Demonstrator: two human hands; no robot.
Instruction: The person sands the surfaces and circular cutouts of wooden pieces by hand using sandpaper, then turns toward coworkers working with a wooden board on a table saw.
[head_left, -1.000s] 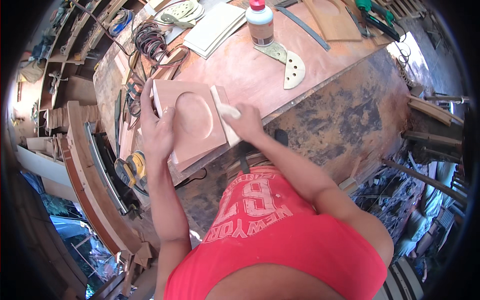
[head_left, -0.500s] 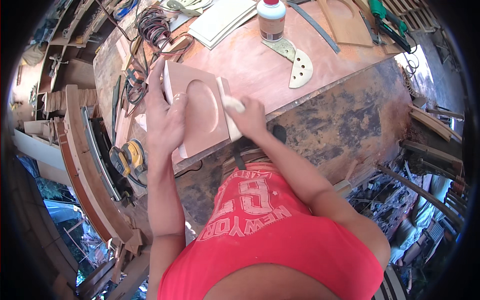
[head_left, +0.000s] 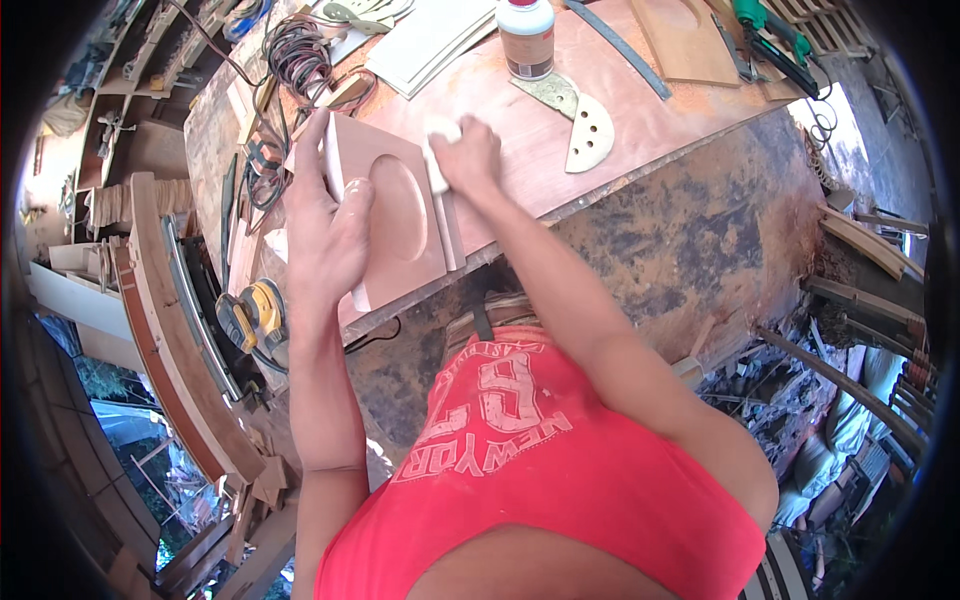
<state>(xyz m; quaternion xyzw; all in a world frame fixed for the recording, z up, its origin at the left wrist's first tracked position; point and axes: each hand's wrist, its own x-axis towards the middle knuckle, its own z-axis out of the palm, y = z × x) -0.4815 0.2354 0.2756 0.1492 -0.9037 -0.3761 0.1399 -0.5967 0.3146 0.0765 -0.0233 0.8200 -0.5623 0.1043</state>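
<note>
A wooden board (head_left: 400,225) with an oval recess in its face rests tilted on the worktable, close to its front edge. My left hand (head_left: 335,230) grips its left side, thumb over the face and fingers along the pale edge. At the board's right edge, which shows a narrow step, my right hand (head_left: 473,158) is closed on a folded piece of cream sandpaper (head_left: 437,172). The sandpaper lies against the far part of that edge; my fingertips are partly hidden.
Perforated sanding discs (head_left: 588,135) and a white bottle with a red cap (head_left: 527,45) stand right of my right hand. Bundled cables (head_left: 298,55) and pale sheets (head_left: 430,45) lie behind. A yellow sander (head_left: 262,312) is at left, a green power tool (head_left: 775,40) far right.
My right hand has slid away from me along the board's right edge with the sandpaper, from the near part to the far part. My left hand keeps its grip.
</note>
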